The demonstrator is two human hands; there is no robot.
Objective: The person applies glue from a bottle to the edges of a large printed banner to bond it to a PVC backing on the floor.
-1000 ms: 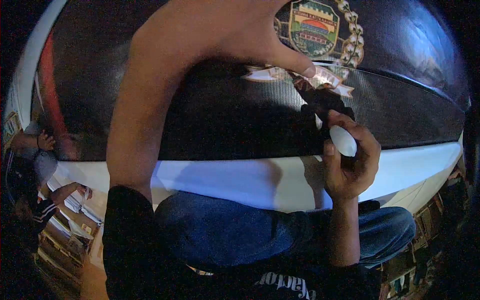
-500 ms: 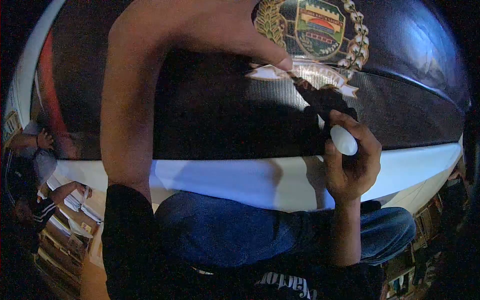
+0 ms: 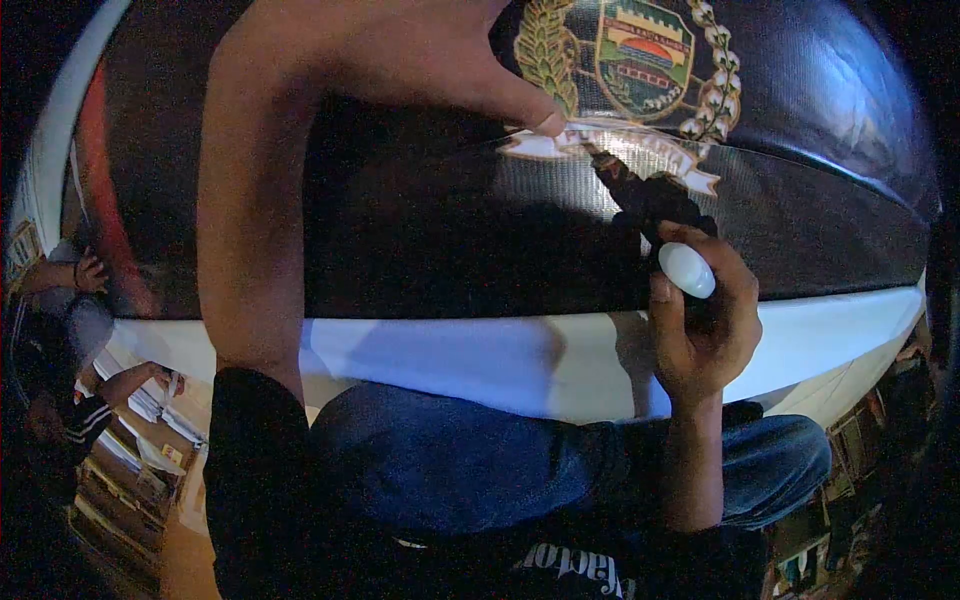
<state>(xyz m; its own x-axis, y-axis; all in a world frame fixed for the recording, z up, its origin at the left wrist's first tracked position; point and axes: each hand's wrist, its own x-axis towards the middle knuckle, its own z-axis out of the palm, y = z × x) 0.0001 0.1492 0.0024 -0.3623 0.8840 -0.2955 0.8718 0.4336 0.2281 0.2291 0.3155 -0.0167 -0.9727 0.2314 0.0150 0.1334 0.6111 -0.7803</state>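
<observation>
A dark printed sheet (image 3: 420,220) with a fine woven sheen spreads before me. On it is a colourful crest (image 3: 645,60) with a shield, leafy sprays at its sides and a white lettered ribbon (image 3: 705,182) below. My left hand (image 3: 400,55) reaches across, thumb stretched out and its tip resting at the ribbon's upper left; its other fingers are out of view. In my right hand (image 3: 725,325), fingers wrap round a white, round-ended object (image 3: 686,270), seen end-on. Its far end is hidden, and I cannot tell its kind. A dark shadow runs from there toward the ribbon.
A white band (image 3: 450,350) borders the sheet along my side. My legs in blue jeans (image 3: 450,455) are folded close to it. At the left are another person's hand (image 3: 90,272) and a striped sleeve (image 3: 88,418). A red stripe (image 3: 98,170) marks the sheet's left side.
My left thumb has slid slightly left and up along the ribbon, uncovering more of its lettering. The white object in my right hand has tipped and risen a little.
</observation>
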